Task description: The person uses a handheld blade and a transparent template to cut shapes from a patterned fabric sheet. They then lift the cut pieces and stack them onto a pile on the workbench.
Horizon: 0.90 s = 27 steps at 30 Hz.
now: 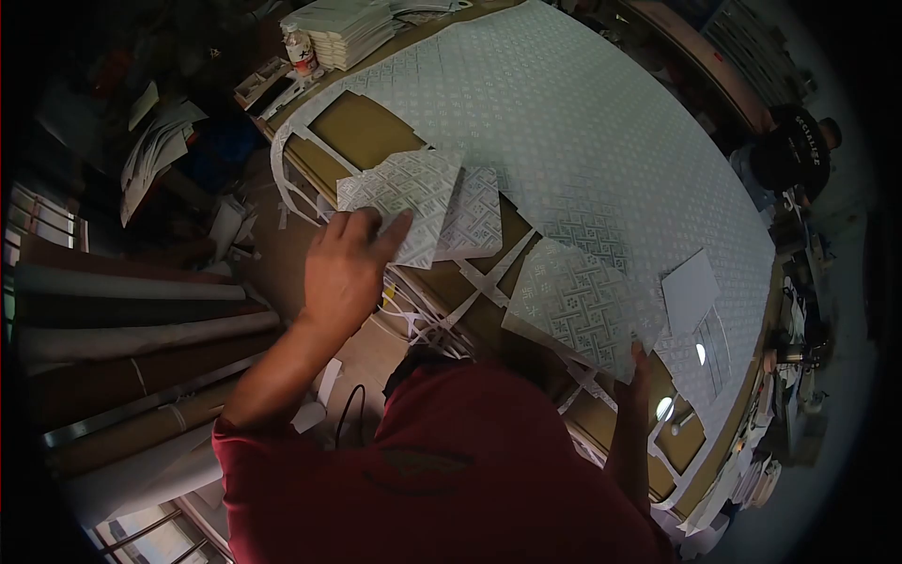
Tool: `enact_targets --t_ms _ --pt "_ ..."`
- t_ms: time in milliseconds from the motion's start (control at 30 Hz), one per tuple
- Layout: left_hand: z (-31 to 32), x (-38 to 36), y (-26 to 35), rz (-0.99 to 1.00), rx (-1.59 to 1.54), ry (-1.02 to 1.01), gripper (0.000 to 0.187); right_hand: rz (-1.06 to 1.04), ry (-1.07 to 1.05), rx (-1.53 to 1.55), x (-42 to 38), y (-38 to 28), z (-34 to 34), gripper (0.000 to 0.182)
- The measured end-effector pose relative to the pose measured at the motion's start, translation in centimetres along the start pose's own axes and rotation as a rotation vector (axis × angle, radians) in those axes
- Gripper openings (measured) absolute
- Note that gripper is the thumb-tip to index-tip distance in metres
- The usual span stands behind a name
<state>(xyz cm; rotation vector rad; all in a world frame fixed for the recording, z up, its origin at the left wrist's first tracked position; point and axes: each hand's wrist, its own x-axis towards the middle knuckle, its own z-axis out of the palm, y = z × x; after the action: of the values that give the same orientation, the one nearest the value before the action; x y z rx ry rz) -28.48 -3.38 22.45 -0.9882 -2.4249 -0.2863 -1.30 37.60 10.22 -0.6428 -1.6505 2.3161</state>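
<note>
My left hand [346, 258] grips the near edge of a cut piece of patterned sheet [409, 193], pale with a silvery lattice print. It overlaps a second cut piece [474, 216] of the same print. At the right, my right hand [637, 381] holds the corner of another patterned piece [573, 301], thumb on top and the other fingers hidden beneath. Behind both hands a large sheet [573, 113] of the patterned material spreads over the table, with openings cut along its near side and thin strips left between them.
A plain white card [691, 291] and a clear rectangular template [703, 355] lie on the sheet. Stacked white paper [338, 33] and a bottle [301, 52] stand at the back left. Long rolls [141, 338] lie to the left. Another person [789, 155] is beyond the table, far right.
</note>
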Motion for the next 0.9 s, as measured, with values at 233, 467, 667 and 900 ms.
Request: enact_targets --t_ms 233,467,667,900 --pt "5.1 -2.3 -0.2 0.212 -0.069 -0.212 0.042 0.151 0.042 0.162 -0.6 2.4 -1.4 0.078" --pt "5.7 -2.5 -2.2 0.083 -0.306 -0.272 0.044 0.027 -0.052 0.228 -0.1 1.7 -2.0 0.071" --pt "4.9 -2.1 -6.7 0.224 -0.349 0.126 0.049 -0.150 0.106 0.195 0.9 -0.6 -3.6 0.066" --pt "9.7 -3.6 -11.1 0.110 -0.813 -0.124 0.067 -0.169 0.025 0.235 2.2 -6.6 0.3 0.063"
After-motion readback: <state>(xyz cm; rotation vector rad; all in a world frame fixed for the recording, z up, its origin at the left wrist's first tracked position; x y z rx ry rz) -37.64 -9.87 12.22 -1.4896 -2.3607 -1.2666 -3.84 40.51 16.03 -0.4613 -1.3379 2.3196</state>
